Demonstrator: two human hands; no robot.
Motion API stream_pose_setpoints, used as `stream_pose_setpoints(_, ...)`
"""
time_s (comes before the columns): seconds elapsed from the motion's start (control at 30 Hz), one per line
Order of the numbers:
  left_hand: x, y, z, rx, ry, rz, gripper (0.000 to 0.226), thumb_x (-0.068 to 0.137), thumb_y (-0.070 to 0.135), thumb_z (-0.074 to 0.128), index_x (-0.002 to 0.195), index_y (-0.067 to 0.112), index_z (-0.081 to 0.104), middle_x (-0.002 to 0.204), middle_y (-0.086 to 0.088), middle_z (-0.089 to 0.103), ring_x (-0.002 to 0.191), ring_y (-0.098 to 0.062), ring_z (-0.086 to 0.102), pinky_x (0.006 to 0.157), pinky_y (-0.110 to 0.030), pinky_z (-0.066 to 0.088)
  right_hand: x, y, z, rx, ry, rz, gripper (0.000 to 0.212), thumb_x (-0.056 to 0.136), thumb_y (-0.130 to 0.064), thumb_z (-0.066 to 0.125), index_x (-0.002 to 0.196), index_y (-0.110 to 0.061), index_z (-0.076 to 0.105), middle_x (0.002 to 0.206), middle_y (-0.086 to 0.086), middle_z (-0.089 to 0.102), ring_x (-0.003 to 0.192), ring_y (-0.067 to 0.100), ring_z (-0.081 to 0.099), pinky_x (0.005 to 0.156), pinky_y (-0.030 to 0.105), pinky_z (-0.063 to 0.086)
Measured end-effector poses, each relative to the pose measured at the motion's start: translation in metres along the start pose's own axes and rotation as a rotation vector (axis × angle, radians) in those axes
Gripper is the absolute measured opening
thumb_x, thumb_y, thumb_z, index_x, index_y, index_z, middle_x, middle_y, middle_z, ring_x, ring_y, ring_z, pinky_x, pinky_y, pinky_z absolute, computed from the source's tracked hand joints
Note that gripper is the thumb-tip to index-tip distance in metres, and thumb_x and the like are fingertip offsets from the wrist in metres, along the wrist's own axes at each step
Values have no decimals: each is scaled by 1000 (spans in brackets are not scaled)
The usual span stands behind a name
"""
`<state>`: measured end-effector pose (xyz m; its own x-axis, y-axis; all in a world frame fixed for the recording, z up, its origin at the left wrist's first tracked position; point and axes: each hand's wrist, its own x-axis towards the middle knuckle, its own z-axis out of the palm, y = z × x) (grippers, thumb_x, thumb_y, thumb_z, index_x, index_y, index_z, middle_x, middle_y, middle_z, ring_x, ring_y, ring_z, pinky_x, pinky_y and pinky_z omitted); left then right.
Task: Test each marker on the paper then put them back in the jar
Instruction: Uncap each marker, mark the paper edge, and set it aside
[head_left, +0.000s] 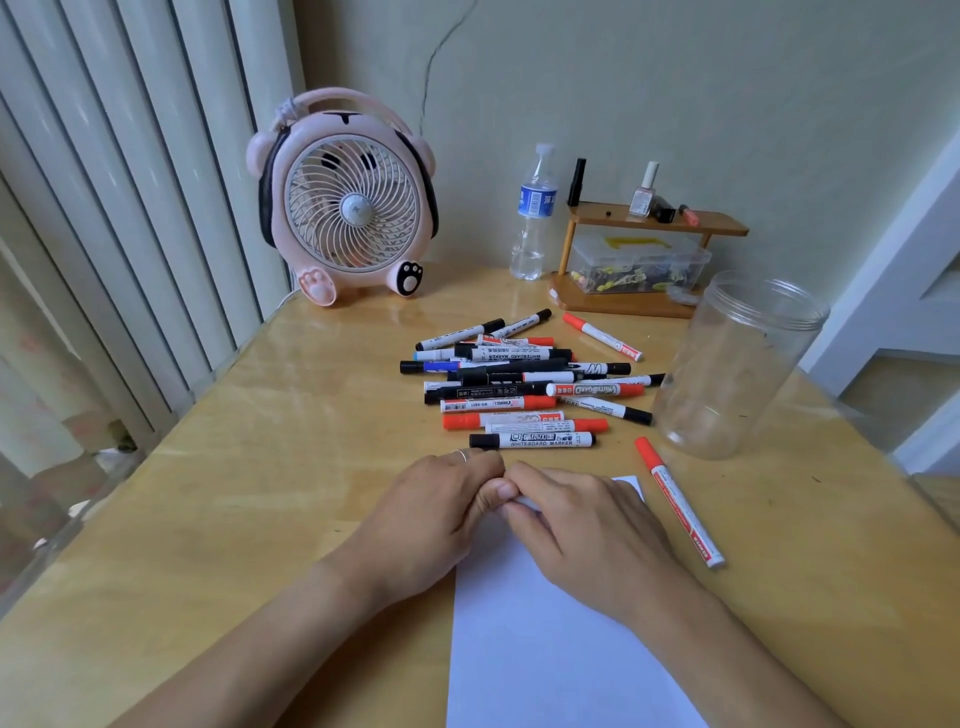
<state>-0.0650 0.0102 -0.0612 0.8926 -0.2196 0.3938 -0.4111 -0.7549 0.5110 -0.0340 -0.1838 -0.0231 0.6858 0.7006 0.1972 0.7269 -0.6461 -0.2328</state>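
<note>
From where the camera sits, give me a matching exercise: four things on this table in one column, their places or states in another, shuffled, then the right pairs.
Things:
1. jar
2. paper
3. pink fan
4. lone red-capped marker

Places or states:
A. at the back left corner, by the wall
B. lying alone, right of the hands
C. upright, clear, with nothing inside
D. flat at the near edge, partly under the right hand

Pairs: 1-C, 2-D, 3-A, 4-B
</note>
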Motion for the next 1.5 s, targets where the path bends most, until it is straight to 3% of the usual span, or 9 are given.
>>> stream_pose_setpoints(0.23,-3,-5,0,-36,1,29,40,106,59,22,84,31,39,75,16,44,72,-9,46,66,-32,41,1,-13,-11,-65,-68,63,22,105,-52,36,108,-31,44,70,-6,41,77,21,39,64,39,24)
stream_pose_setpoints(0.43,-5,-6,-1,59,-20,121,39,109,54,19,89,30,43,81,16,45,71,-8,41,69,-31,40,0,-16,-16,-123,-143,101,36,105,-61,32,115,-31,47,82,-4,48,88,28,48,65,39,23)
stream_pose_setpoints(0.6,-1,-3,-5,163,9,186,52,110,50,17,91,19,53,84,8,52,71,-16,46,70,-37,45,-1,-20,-21,-134,-192,139,33,106,-60,30,95,-29,36,79,-3,39,85,27,36,68,39,22)
stream_pose_setpoints(0.83,0,-1,-7,292,80,267,51,111,47,18,88,18,52,81,6,49,70,-17,47,64,-37,44,0,-24,-16,-132,-187,196,48,104,-63,31,84,-22,44,77,0,42,92,32,52,68,38,27)
stream_pose_setpoints(1.0,0,-9,-24,373,151,235,49,109,49,23,89,17,54,86,8,49,74,-17,47,65,-35,38,2,-11,-13,-77,-103,337,72,86,-89,22,63,-25,43,66,-1,38,75,32,44,66,38,33)
stream_pose_setpoints(1.13,0,-29,-29,264,113,15,31,107,54,26,98,36,49,91,17,47,80,-10,46,71,-38,43,4,10,-8,185,33,371,53,89,-82,32,65,-35,40,62,-8,48,69,18,49,66,40,42)
stream_pose_setpoints(1.23,0,-40,-22,281,45,-115,26,97,57,37,99,35,52,95,16,48,88,-10,46,79,-38,46,10,24,-1,401,100,393,37,96,-53,27,86,-26,51,75,-1,57,76,27,54,70,46,46)
stream_pose_setpoints(1.3,-1,-45,-19,298,19,-167,27,91,56,41,100,34,53,100,15,49,94,-12,46,84,-38,47,12,25,-1,500,111,356,21,100,-31,38,106,-40,55,82,-1,62,70,29,61,64,46,51)
stream_pose_setpoints(1.5,-6,-36,-11,308,-38,-239,34,87,58,36,112,38,45,111,15,38,104,-10,33,90,-34,32,16,22,-8,1293,160,425,39,108,-2,40,110,-22,74,105,11,68,78,28,71,75,41,61)
